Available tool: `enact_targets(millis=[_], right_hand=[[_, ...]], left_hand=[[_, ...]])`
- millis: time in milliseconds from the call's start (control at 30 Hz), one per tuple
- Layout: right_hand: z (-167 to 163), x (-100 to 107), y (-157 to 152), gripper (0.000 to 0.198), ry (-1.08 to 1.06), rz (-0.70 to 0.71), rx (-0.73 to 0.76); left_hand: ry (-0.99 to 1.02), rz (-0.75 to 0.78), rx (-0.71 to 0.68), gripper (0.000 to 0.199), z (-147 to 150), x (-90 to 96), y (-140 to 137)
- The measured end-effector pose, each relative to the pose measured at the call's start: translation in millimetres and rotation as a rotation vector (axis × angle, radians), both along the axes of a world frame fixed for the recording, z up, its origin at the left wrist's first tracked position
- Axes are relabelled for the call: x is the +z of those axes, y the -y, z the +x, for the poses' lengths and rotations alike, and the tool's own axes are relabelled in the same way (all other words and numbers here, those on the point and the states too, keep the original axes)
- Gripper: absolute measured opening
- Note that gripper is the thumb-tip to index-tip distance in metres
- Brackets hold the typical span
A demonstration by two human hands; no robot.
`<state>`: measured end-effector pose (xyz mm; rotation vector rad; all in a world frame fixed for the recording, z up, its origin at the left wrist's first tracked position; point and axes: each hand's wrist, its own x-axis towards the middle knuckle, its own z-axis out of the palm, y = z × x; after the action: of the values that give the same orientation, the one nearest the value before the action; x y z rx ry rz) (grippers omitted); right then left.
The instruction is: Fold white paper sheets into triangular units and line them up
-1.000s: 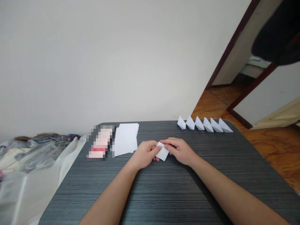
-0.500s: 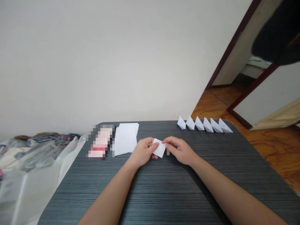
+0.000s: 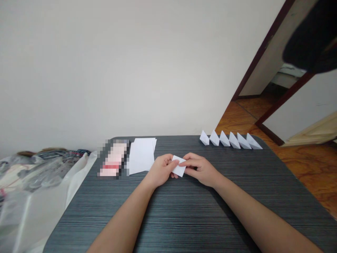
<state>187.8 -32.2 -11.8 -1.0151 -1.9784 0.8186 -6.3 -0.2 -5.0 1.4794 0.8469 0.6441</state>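
Observation:
A small white square of folded paper (image 3: 180, 171) is held just above the dark table, turned so one corner points toward me. My left hand (image 3: 161, 171) grips its left side, thumb on top and fingers curled beneath. From the right, my right hand (image 3: 200, 169) lays its index finger across the upper face, with the thumb by the lower right edge. Its fingers are closed on the paper, and the paper's underside is hidden.
White paper sheets (image 3: 142, 154) lie at the table's back left, beside a pixelated pinkish object (image 3: 114, 158). Several folded white paper pieces (image 3: 224, 138) stand in a row at the back right. Plastic-covered items (image 3: 47, 168) are left of the dark table (image 3: 179, 218).
My right hand's index finger has moved left, from the paper's right corner to across its upper face. The left hand keeps its hold, and the paper has hardly moved.

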Motion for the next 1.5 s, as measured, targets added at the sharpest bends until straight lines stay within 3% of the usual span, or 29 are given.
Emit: enact_targets(millis=[267, 533, 800, 1100, 1233, 1500], right_hand=[[-0.8, 2.0, -0.4, 0.019, -0.002, -0.025, 0.040], [-3.1, 2.7, 0.0, 0.015, 0.026, -0.015, -0.036], [-0.9, 4.5, -1.1, 0.013, 0.001, -0.024, 0.028], [-4.5, 6.1, -0.9, 0.016, 0.009, -0.042, -0.118], [-4.2, 1.3, -1.2, 0.013, 0.018, -0.073, -0.192], [-2.9, 4.7, -0.6, 0.012, -0.007, -0.063, -0.149]], left_hand=[[-0.023, 0.010, 0.016, 0.029, 0.2, -0.4, 2.0], [-0.081, 0.059, -0.028, 0.032, 0.3, 6.6, 4.3], [-0.087, 0.063, 0.021, 0.030, 0.8, 3.0, 4.6], [-0.100, 0.102, -0.050, 0.036, 2.2, 9.3, 5.1], [-0.051, 0.069, -0.079, 0.026, 1.5, 8.8, 6.0], [-0.034, 0.043, -0.082, 0.024, 1.1, 5.1, 5.1]])
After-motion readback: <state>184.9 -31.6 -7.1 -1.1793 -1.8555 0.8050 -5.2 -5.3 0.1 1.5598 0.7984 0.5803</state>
